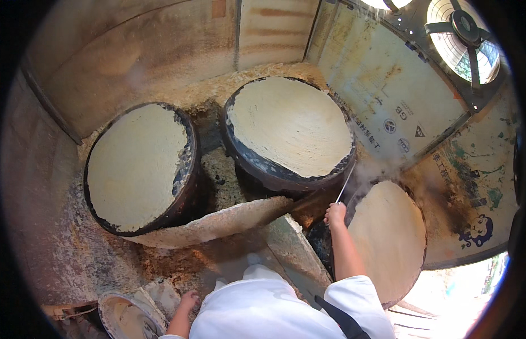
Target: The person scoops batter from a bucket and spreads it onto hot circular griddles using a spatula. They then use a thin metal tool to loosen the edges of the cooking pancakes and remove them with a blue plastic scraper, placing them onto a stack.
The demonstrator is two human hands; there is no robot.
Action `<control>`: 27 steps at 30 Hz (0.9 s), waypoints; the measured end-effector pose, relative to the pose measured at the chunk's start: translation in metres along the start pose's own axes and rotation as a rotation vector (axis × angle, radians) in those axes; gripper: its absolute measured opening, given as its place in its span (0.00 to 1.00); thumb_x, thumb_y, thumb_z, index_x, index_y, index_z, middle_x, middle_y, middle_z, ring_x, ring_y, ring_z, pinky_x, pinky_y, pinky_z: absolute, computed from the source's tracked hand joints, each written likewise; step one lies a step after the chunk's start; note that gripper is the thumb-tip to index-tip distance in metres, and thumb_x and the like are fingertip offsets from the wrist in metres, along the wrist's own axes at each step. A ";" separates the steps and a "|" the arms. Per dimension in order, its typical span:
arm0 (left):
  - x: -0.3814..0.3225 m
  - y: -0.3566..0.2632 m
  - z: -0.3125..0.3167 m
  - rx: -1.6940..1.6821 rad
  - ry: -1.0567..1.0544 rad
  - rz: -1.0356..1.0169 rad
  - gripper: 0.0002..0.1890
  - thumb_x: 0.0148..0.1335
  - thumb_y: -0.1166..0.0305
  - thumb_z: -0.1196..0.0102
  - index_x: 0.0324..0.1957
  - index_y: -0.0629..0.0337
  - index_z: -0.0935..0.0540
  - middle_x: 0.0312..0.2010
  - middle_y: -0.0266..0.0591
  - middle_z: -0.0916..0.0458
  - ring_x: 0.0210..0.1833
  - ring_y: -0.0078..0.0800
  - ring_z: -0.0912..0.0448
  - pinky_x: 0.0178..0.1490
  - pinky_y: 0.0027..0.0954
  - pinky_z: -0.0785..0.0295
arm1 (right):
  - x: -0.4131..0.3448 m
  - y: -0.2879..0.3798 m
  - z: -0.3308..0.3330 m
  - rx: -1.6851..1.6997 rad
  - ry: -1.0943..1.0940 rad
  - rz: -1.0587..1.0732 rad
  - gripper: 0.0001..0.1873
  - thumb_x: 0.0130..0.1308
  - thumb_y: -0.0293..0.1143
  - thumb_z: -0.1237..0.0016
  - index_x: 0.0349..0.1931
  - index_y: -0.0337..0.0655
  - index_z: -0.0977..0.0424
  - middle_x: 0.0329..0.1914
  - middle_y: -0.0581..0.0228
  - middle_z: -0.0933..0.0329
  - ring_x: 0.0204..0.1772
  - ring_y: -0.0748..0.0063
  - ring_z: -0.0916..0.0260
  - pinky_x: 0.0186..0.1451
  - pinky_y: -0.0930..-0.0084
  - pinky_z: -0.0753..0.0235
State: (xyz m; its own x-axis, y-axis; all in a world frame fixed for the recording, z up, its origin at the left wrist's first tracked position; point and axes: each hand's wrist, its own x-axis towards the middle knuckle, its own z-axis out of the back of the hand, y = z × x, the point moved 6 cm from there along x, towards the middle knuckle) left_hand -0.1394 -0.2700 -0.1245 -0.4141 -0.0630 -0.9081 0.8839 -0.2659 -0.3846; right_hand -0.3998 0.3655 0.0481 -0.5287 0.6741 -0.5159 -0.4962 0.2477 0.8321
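Observation:
Three round dark griddles bear thin pale sheets of batter or flatbread: one on the left (pixel 136 165), one at the upper middle (pixel 290 127) and one on the right (pixel 388 241). My right hand (pixel 336 214) is closed around the end of a thin metal rod or blade (pixel 347 182), whose far end reaches the lower right rim of the middle griddle. Steam hangs near it, above the right griddle. My left hand (pixel 190 300) hangs low beside my body, near a batter-smeared bucket (pixel 129 318); its fingers look loosely curled, and whether it holds anything is unclear.
A crusted curved barrier (pixel 212 222) runs before the left and middle griddles. A pale board (pixel 299 250) slants between my body and the right griddle. Stained panels (pixel 390 93) enclose the griddles, with a round fan (pixel 464 27) at the upper right.

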 end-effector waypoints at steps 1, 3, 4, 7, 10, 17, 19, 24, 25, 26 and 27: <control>0.005 -0.004 0.005 0.023 -0.038 -0.103 0.15 0.58 0.75 0.49 0.48 0.63 0.24 0.31 0.43 0.19 0.32 0.30 0.20 0.35 0.31 0.25 | -0.016 -0.011 -0.004 0.104 0.012 -0.026 0.06 0.61 0.29 0.68 0.34 0.41 0.37 0.14 0.67 0.40 0.11 0.73 0.44 0.10 0.73 0.44; 0.016 -0.003 0.016 0.105 -0.155 -0.213 0.16 0.57 0.77 0.49 0.50 0.63 0.25 0.32 0.43 0.19 0.32 0.29 0.20 0.34 0.31 0.25 | -0.050 -0.032 -0.014 0.205 0.023 0.013 0.06 0.61 0.27 0.69 0.35 0.41 0.37 0.12 0.69 0.43 0.10 0.75 0.46 0.09 0.73 0.44; 0.026 -0.002 0.021 0.139 -0.135 -0.222 0.17 0.57 0.77 0.49 0.50 0.63 0.26 0.32 0.43 0.19 0.32 0.29 0.20 0.34 0.31 0.25 | -0.067 -0.041 -0.017 0.202 0.021 -0.002 0.06 0.61 0.28 0.69 0.36 0.40 0.37 0.12 0.70 0.44 0.10 0.75 0.47 0.09 0.73 0.44; 0.043 0.029 0.029 0.039 -0.106 -0.190 0.17 0.56 0.77 0.49 0.50 0.62 0.25 0.34 0.43 0.19 0.33 0.30 0.20 0.36 0.32 0.25 | -0.117 -0.061 -0.028 0.145 0.017 0.009 0.08 0.62 0.29 0.66 0.38 0.38 0.35 0.12 0.72 0.47 0.08 0.76 0.49 0.07 0.74 0.45; 0.050 0.059 0.039 0.076 -0.155 -0.176 0.16 0.54 0.76 0.49 0.48 0.62 0.23 0.33 0.44 0.19 0.32 0.30 0.20 0.37 0.33 0.25 | -0.164 -0.084 -0.036 0.014 0.082 -0.018 0.10 0.64 0.30 0.67 0.41 0.36 0.35 0.12 0.72 0.46 0.10 0.77 0.48 0.08 0.75 0.45; 0.018 0.117 0.052 -0.007 -0.218 -0.125 0.15 0.54 0.75 0.49 0.45 0.63 0.21 0.26 0.44 0.20 0.25 0.28 0.21 0.31 0.33 0.26 | -0.244 -0.111 -0.069 -0.059 0.092 0.210 0.11 0.68 0.29 0.65 0.48 0.37 0.36 0.21 0.66 0.37 0.16 0.73 0.40 0.18 0.73 0.36; 0.005 0.126 0.051 -0.091 -0.238 -0.140 0.12 0.54 0.75 0.49 0.41 0.64 0.20 0.23 0.42 0.21 0.24 0.28 0.23 0.29 0.31 0.26 | -0.261 -0.099 -0.091 -0.285 0.244 0.407 0.16 0.67 0.29 0.62 0.54 0.39 0.37 0.25 0.61 0.31 0.22 0.69 0.35 0.27 0.72 0.32; -0.012 0.148 0.041 -0.278 -0.261 -0.049 0.10 0.54 0.75 0.50 0.38 0.64 0.19 0.22 0.40 0.22 0.23 0.28 0.24 0.27 0.30 0.27 | -0.282 -0.069 -0.185 -0.738 0.484 0.939 0.24 0.64 0.33 0.56 0.61 0.45 0.38 0.29 0.48 0.27 0.29 0.57 0.28 0.34 0.62 0.29; -0.012 0.148 0.040 -0.246 -0.249 -0.083 0.11 0.54 0.75 0.50 0.39 0.64 0.19 0.23 0.40 0.22 0.24 0.28 0.24 0.27 0.31 0.27 | -0.283 -0.064 -0.207 -0.834 0.477 1.036 0.24 0.63 0.33 0.55 0.61 0.45 0.37 0.28 0.46 0.27 0.30 0.55 0.27 0.33 0.60 0.29; -0.011 0.149 0.039 -0.209 -0.233 -0.109 0.11 0.54 0.74 0.49 0.40 0.64 0.19 0.23 0.41 0.22 0.24 0.28 0.24 0.27 0.31 0.27 | -0.281 -0.059 -0.228 -0.921 0.451 1.092 0.25 0.63 0.34 0.55 0.61 0.46 0.38 0.28 0.47 0.27 0.30 0.53 0.27 0.33 0.59 0.29; -0.009 0.149 0.040 -0.172 -0.217 -0.134 0.12 0.54 0.74 0.49 0.41 0.64 0.19 0.23 0.41 0.22 0.25 0.28 0.24 0.28 0.31 0.27 | -0.279 -0.055 -0.249 -1.017 0.420 1.139 0.25 0.63 0.35 0.55 0.61 0.47 0.38 0.27 0.48 0.27 0.31 0.52 0.27 0.32 0.57 0.29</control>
State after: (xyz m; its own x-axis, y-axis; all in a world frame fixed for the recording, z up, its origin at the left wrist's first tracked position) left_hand -0.0125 -0.3474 -0.1673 -0.5497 -0.2476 -0.7978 0.8345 -0.1197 -0.5378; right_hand -0.3966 -0.0094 0.0957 -0.9901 -0.1016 0.0967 0.1330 -0.8989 0.4176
